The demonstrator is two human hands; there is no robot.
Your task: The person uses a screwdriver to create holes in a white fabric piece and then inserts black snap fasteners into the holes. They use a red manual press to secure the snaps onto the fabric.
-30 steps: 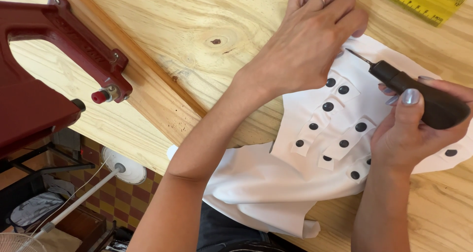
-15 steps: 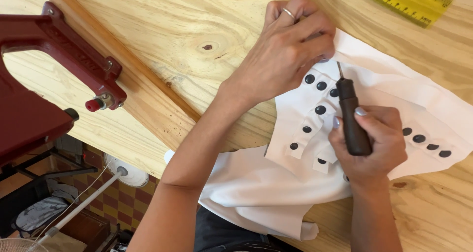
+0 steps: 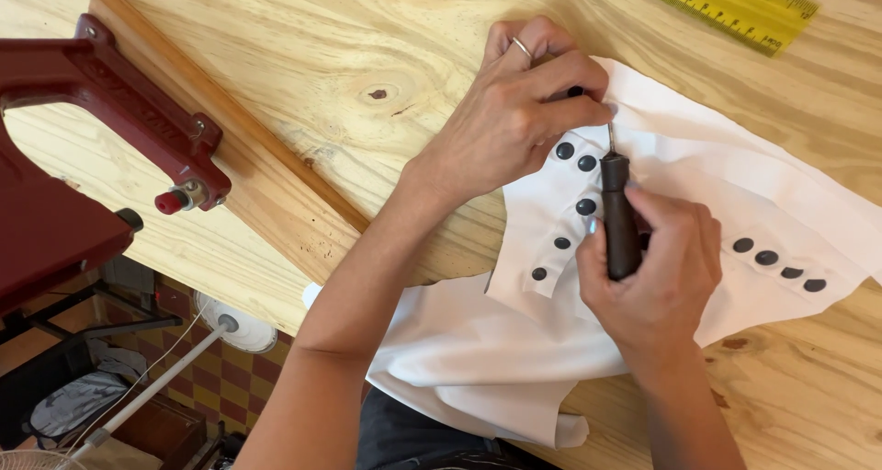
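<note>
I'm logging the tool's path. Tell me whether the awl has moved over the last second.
Yes. The dark-handled awl in the right hand has swung from lying out to the right to upright, its tip now by the left hand, farther from the yellow ruler.

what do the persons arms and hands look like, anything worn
Both forearms are bare, with no sleeves, watch or gloves in view. The left hand wears a thin silver-coloured ring on one finger. The right hand shows no ring from this angle. One right fingernail looks painted a pale colour.
</note>
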